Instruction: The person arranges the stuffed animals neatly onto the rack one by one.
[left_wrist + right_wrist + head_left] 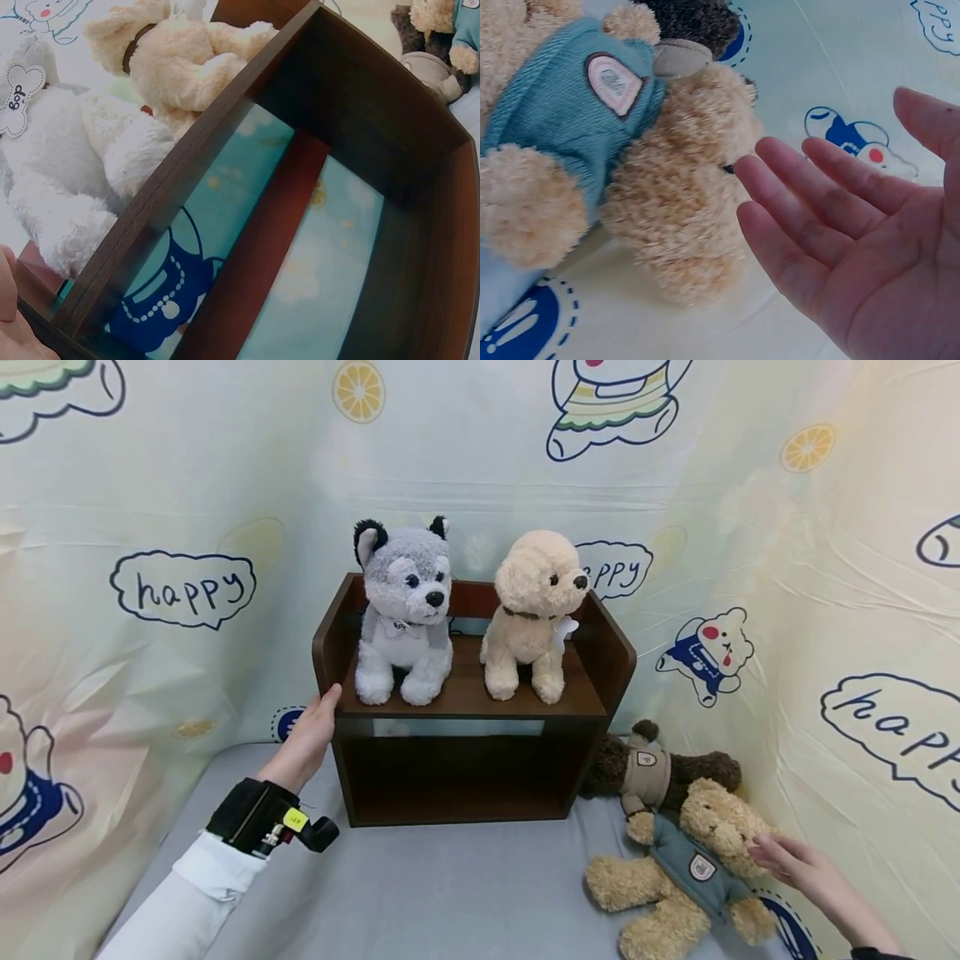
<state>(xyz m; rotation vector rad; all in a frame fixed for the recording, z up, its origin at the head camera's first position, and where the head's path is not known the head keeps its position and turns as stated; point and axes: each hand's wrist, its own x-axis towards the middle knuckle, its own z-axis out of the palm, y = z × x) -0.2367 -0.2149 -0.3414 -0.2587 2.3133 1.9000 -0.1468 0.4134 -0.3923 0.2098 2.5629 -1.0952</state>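
Note:
A dark wooden shelf (465, 777) stands on a grey surface. On its top board sit a grey-and-white husky plush (405, 610) and a cream dog plush (532, 610). My left hand (311, 735) rests against the shelf's left wall, thumb at the front edge, fingers straight. The left wrist view shows the shelf (360, 97) from the side with the husky (67, 172) and cream dog (187, 60). At the right lie a tan bear in a teal sweater (690, 868) and a brown bear (675, 772). My right hand (787, 856) is open, its fingertips (750, 169) at the tan bear's head (667, 195).
A cartoon-printed cloth backdrop (180, 585) closes in the back, left and right sides. The grey surface (450, 893) stretches in front of the shelf. The shelf's lower compartment holds nothing visible. The brown bear (690, 22) lies just behind the tan one.

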